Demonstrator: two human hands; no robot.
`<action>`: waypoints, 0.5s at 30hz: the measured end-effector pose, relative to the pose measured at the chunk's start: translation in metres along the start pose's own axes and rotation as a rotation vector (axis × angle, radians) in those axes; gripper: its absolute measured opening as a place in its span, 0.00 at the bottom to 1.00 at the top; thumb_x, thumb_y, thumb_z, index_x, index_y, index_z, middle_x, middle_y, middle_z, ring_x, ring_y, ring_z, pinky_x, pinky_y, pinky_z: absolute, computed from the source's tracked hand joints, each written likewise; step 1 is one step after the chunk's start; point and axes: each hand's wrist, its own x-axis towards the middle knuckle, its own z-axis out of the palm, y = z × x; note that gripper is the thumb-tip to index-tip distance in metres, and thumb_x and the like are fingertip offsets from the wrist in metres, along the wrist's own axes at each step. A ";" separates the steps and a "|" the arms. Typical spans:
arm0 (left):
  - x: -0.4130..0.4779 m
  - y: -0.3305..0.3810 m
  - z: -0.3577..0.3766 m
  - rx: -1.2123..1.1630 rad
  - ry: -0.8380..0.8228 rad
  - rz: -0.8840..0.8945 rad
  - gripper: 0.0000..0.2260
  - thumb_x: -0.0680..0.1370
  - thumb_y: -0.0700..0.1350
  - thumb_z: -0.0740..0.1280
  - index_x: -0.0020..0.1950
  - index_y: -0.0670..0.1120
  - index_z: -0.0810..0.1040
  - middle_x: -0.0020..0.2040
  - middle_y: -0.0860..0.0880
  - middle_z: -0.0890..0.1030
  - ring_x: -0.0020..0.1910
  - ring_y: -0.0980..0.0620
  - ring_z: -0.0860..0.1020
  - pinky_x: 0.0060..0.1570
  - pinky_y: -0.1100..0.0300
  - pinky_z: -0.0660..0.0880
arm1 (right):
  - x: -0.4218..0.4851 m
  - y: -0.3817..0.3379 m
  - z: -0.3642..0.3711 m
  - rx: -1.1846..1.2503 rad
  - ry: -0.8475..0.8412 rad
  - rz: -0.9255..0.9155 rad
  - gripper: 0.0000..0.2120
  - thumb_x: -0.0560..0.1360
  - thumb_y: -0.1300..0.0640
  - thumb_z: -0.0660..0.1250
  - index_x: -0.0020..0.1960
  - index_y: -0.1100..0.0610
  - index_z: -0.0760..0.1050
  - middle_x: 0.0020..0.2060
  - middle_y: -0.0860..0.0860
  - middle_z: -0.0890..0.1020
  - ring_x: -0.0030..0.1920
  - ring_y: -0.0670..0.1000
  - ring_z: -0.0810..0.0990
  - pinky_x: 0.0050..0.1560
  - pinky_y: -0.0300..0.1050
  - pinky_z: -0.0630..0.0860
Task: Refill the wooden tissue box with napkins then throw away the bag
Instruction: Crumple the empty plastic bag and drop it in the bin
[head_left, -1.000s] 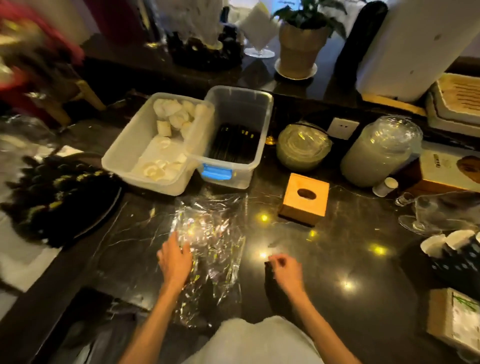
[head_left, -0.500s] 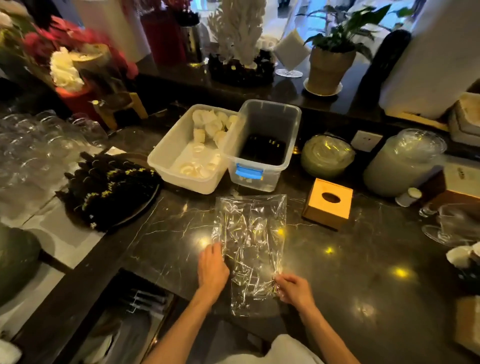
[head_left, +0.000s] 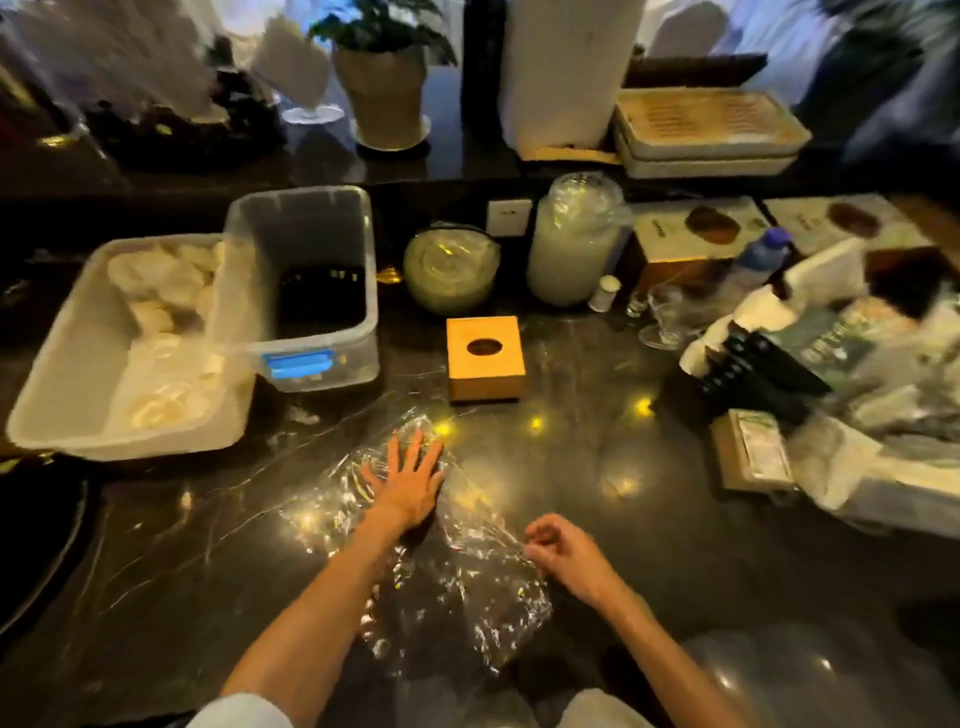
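A crumpled clear plastic bag (head_left: 467, 582) lies flat on the dark marble counter (head_left: 649, 493) in front of me. My left hand (head_left: 408, 480) rests palm down on the bag's far part with its fingers spread. My right hand (head_left: 563, 553) has its fingers curled at the bag's right edge and seems to pinch the film. The wooden tissue box (head_left: 485, 358) stands upright beyond the bag, its oval top slot dark. No napkin shows in the slot.
Two clear plastic bins (head_left: 306, 291) stand at the left, one holding white rolled items (head_left: 156, 332). Wrapped stacks of lids and cups (head_left: 576, 244) stand behind the box. Packages, glassware and black cutlery (head_left: 769, 374) crowd the right side. A raised ledge carries a potted plant (head_left: 384, 88).
The view swung right. My left hand slid forward over the bag, which now lies slanted. My right hand stays at the bag's near right edge.
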 end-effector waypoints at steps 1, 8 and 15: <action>0.001 0.000 0.002 -0.016 0.006 -0.002 0.24 0.84 0.56 0.45 0.78 0.61 0.41 0.80 0.54 0.37 0.78 0.43 0.36 0.70 0.27 0.39 | 0.001 0.001 -0.002 -0.051 0.043 -0.012 0.07 0.75 0.60 0.72 0.52 0.60 0.79 0.44 0.58 0.84 0.36 0.48 0.81 0.38 0.36 0.78; 0.005 0.001 0.005 -0.088 0.024 -0.034 0.23 0.83 0.58 0.45 0.78 0.62 0.41 0.80 0.54 0.37 0.78 0.44 0.35 0.71 0.29 0.37 | 0.009 0.009 -0.004 -0.051 0.239 0.061 0.06 0.75 0.56 0.70 0.40 0.53 0.82 0.31 0.52 0.85 0.25 0.45 0.81 0.26 0.40 0.78; 0.008 0.012 0.002 -0.154 0.039 -0.137 0.25 0.83 0.57 0.48 0.79 0.59 0.44 0.81 0.51 0.41 0.79 0.41 0.39 0.70 0.26 0.44 | 0.038 0.016 -0.035 -0.158 0.272 0.183 0.20 0.79 0.45 0.62 0.31 0.53 0.73 0.27 0.47 0.78 0.35 0.51 0.79 0.40 0.47 0.73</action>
